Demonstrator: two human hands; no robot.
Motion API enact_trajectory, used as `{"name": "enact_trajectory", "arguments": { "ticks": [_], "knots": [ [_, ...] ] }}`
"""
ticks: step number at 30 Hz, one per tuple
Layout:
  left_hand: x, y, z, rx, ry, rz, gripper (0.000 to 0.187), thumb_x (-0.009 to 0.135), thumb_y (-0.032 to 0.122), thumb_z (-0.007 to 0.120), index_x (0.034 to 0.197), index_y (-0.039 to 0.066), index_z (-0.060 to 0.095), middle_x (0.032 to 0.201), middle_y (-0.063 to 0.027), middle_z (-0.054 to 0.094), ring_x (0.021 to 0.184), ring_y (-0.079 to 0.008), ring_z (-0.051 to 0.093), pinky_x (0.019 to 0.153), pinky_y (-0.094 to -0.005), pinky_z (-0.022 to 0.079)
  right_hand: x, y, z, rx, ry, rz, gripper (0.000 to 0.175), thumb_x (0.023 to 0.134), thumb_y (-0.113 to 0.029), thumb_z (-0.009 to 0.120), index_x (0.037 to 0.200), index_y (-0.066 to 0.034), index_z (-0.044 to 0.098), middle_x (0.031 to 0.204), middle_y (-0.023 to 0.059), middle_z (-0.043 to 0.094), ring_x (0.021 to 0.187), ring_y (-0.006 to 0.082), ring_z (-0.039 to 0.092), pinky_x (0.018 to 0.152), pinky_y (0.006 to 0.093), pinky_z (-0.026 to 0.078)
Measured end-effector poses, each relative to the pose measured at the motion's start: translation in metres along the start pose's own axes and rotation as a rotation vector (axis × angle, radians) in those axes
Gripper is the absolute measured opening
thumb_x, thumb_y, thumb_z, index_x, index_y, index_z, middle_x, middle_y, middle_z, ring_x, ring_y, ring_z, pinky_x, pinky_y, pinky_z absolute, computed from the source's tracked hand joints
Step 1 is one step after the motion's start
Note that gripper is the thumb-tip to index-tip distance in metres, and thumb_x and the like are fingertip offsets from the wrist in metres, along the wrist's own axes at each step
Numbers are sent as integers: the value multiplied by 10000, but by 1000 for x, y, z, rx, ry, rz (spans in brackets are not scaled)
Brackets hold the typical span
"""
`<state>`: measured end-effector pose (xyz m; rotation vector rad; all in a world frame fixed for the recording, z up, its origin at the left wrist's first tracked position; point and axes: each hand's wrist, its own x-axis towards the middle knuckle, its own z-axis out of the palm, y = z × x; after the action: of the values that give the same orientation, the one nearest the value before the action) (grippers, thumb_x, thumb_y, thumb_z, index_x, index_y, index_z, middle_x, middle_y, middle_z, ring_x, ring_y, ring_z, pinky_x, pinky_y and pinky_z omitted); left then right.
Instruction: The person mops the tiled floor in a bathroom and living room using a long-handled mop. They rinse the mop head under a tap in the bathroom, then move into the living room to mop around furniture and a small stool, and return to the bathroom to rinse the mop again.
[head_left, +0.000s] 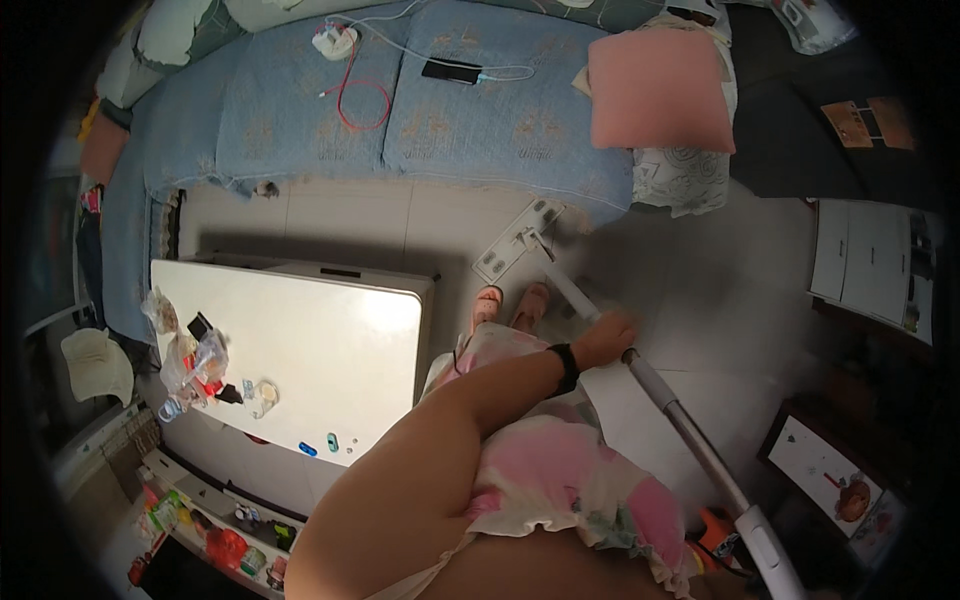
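Observation:
A white flat mop stretches from the floor up past my right side. My left hand (604, 339), with a black band at the wrist, is wrapped around the mop's pole (686, 424), below its metal section. The mop's rectangular head (517, 240) lies flat and slanted on the tiles, just in front of my pink sandals (487, 301) and close to the sofa's front edge. Toward the bottom right, the thick white upper end of the pole (769, 551) runs out of the picture. My right hand is out of view.
A sofa (300, 142) with a blue cover spans the far side, bearing a phone (451, 71), cables and a pink cushion (660, 90). At left stands a white table (315, 322) with plastic bags (210, 356). White drawers (862, 255) and a low cabinet (821, 465) are at right.

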<state>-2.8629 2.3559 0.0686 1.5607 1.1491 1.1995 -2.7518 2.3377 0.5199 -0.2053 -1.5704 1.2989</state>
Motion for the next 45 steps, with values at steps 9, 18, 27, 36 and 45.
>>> {"name": "enact_trajectory", "arguments": {
  "ticks": [9, 18, 27, 36, 45],
  "knots": [
    [-27, -41, -104, 494, 49, 98, 54, 629, 92, 559, 673, 64, 573, 734, -72, 563, 721, -282, 514, 709, -386, 385, -51, 0, -52, 206, -69, -73, 214, 644, -4, 623, 503, -53, 469, 424, 19, 493, 355, 87, 472, 400, 199, 393],
    [8, -72, 28, 360, -2, 103, 132, 684, 143, 497, 594, 49, 516, 657, -104, 556, 699, -293, 519, 673, -380, 381, -169, -55, -139, -15, 48, -88, 382, 734, -176, 665, 489, -186, 372, 391, -122, 454, 330, -30, 410, 370, 66, 330],
    [12, -4, 241, 320, -441, 370, 83, 636, 93, 567, 649, 46, 500, 659, -124, 546, 604, -325, 525, 562, -406, 422, -239, -155, -131, -378, 445, -118, 182, 766, -172, 456, 624, -132, 349, 463, -56, 399, 424, 59, 407, 497, 228, 384],
    [27, 30, 275, 549, -601, 404, 114, 637, 161, 578, 636, 54, 541, 663, -138, 562, 646, -322, 561, 568, -390, 452, -302, -211, -166, -214, 269, -358, 153, 763, -147, 543, 673, -114, 424, 514, -54, 460, 465, 59, 486, 490, 205, 411],
    [39, -45, 262, 413, -273, 127, 105, 668, 153, 566, 651, 49, 556, 715, -108, 588, 783, -288, 555, 752, -374, 417, -311, -135, -149, -570, 546, -148, 245, 903, -177, 322, 669, -106, 304, 514, -9, 374, 449, 111, 405, 517, 294, 394]
  ]
}}
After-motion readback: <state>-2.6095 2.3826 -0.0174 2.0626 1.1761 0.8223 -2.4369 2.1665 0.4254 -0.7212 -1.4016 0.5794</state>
